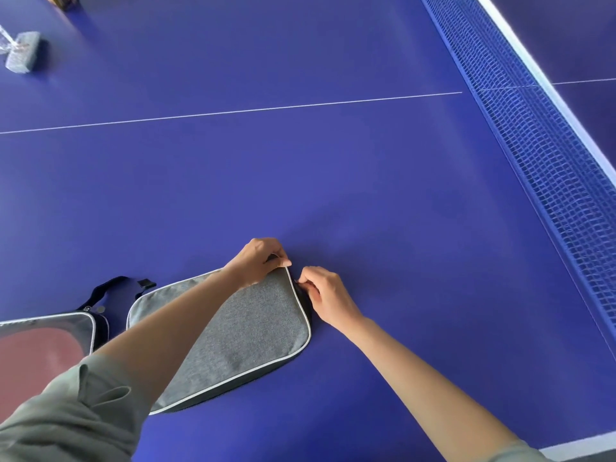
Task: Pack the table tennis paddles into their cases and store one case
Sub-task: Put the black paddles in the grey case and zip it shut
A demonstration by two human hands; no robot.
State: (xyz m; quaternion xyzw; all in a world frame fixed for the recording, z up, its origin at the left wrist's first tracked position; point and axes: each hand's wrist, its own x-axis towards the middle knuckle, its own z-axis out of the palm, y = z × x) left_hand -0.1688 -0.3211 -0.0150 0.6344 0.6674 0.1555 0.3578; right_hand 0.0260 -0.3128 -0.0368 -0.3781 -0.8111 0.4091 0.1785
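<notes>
Table: the blue table tennis table [300, 168] fills your view, smooth and matte, with a thin white centre line running across it.
Net: the blue mesh net [540, 161] runs along your right, with a white tape along its top edge.
Grey case: the grey case [246, 331] lies flat on the table in front of you, near the lower middle of the view. It is a rounded rectangle of woven, heathered fabric with pale piping round the edge and a dark zipped side wall below it.
Second case: at the lower left edge, just beside the grey one but apart from it, lies a second case [50, 331] with a clear window, pale piping and a dark strap [106, 288] looping off its top.
Paddle: a red paddle face [36, 355] shows through that window.
Left hand: your left hand [256, 261] rests on the far corner of the grey case, fingers curled and pinching its edge.
Right hand: your right hand [325, 296] sits at the case's right side, fingertips pinched on something small and dark at the zip line; you cannot tell exactly what.
Far object: a small grey block [23, 51] sits well away at the upper left.
</notes>
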